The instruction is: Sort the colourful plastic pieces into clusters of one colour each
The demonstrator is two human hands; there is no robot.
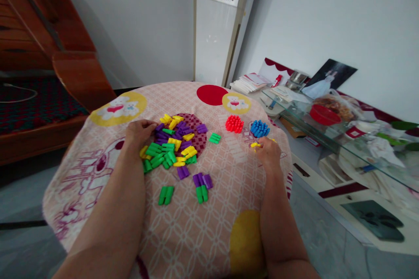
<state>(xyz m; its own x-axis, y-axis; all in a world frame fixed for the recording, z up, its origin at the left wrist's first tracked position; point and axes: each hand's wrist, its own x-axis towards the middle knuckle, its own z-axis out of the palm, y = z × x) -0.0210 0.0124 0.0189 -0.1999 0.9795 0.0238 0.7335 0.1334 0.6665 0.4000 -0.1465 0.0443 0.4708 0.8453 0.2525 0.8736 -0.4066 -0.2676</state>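
Note:
A pile of small plastic building blocks in green (pixel 157 155), purple (pixel 183 128) and yellow (pixel 175 144) lies on the round table. At its left edge is my left hand (pixel 140 133), its fingers loosely curved against the pile; the fingertips are partly hidden. Over on the right, my right hand (pixel 269 150) is closed on a yellow block (pixel 255 144), with a bit of yellow showing on its far side too. Just beyond that hand sits a cluster of blue blocks (pixel 260 128). A cluster of red blocks (pixel 234 124) is to its left.
Loose green blocks (pixel 166 195), a single green block (pixel 215 138) and a purple-green group (pixel 201 185) lie apart on the patterned tablecloth (pixel 209 235). A wooden chair (pixel 81 74) is at left. A cluttered glass shelf (pixel 343 135) stands at right, beside the table.

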